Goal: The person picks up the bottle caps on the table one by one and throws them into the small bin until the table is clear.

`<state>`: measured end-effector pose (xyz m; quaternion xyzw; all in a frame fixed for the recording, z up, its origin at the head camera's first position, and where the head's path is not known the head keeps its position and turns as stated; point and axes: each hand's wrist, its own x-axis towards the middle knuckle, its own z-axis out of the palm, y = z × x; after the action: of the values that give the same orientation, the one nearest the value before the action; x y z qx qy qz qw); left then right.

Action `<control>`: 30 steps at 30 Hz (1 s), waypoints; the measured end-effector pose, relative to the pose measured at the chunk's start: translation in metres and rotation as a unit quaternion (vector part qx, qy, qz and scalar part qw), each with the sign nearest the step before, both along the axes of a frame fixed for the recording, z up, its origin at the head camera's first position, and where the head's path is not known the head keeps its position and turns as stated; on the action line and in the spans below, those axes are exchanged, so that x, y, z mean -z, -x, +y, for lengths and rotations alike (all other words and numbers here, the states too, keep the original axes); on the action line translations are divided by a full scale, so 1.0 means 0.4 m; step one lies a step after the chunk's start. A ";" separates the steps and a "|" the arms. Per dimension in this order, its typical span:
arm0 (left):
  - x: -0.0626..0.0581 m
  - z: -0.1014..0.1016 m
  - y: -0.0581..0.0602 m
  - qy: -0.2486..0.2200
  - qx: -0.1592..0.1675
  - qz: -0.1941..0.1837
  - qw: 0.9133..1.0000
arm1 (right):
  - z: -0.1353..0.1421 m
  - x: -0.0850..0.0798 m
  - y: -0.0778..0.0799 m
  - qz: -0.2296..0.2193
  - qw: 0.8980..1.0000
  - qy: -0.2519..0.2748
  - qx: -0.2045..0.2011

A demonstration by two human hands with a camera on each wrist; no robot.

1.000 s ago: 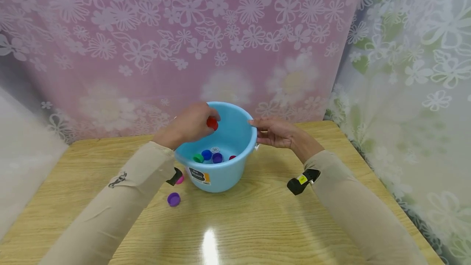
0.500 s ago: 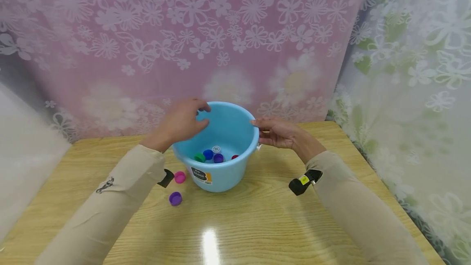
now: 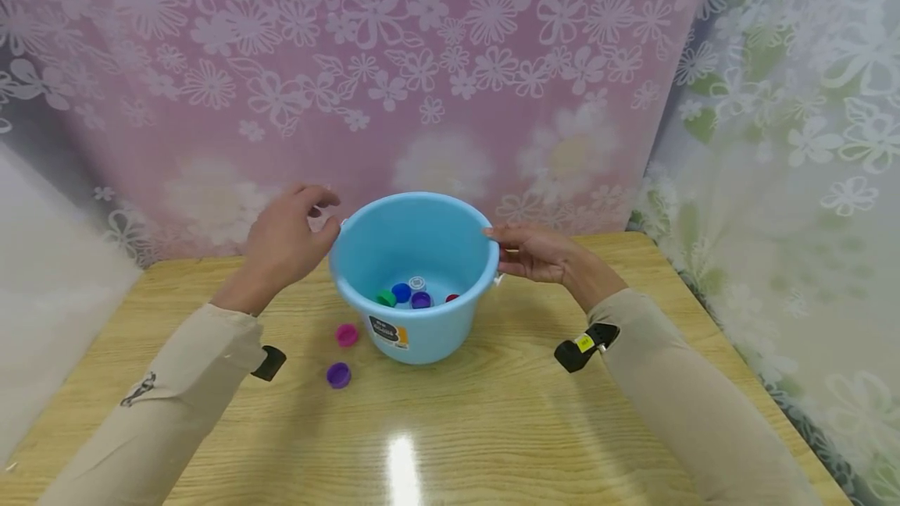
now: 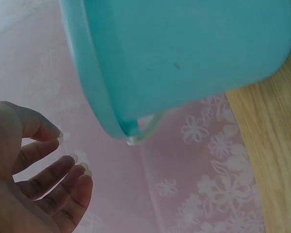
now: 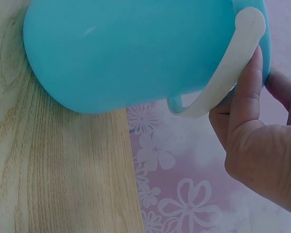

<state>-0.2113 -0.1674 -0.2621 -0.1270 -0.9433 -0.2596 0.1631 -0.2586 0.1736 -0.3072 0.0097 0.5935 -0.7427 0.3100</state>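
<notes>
A light blue bucket stands upright on the wooden table. Inside it lie several bottle caps: a green cap, a blue cap, a purple cap, a whitish one and part of a red one. My right hand pinches the bucket's right rim, thumb on top, fingers outside by the white handle. To the left of the rim, my left hand hovers with loosely bent fingers, holding nothing. A pink cap and another purple cap lie on the table, left of the bucket.
The wooden table reaches back to a pink floral curtain close behind the bucket. A pale floral curtain hangs along the right side. The bucket's front bears a label.
My left hand let go of a red cap over the bucket, then drew back left past the rim, uncovering the bucket's left side and the pink cap. My right hand stayed on the rim.
</notes>
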 end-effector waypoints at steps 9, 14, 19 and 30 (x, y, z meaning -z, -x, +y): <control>0.055 -0.103 -0.018 -0.032 -0.052 -0.038 0.997 | 0.001 -0.002 -0.001 0.004 1.000 -0.003 -0.003; 0.110 -0.137 -0.015 -0.010 -0.053 -0.081 0.995 | 0.001 -0.002 -0.001 0.001 1.000 -0.003 -0.002; 0.190 -0.139 -0.017 0.009 -0.005 -0.116 0.993 | 0.001 0.000 0.002 -0.001 1.000 -0.002 -0.002; 0.311 -0.078 -0.021 0.024 0.066 -0.213 0.974 | 0.000 -0.001 0.000 -0.003 1.000 -0.001 0.005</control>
<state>-0.2028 -0.1985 -0.3866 -0.1348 -0.9518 -0.2683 -0.0627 -0.2586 0.1735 -0.3070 0.0155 0.5931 -0.7437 0.3082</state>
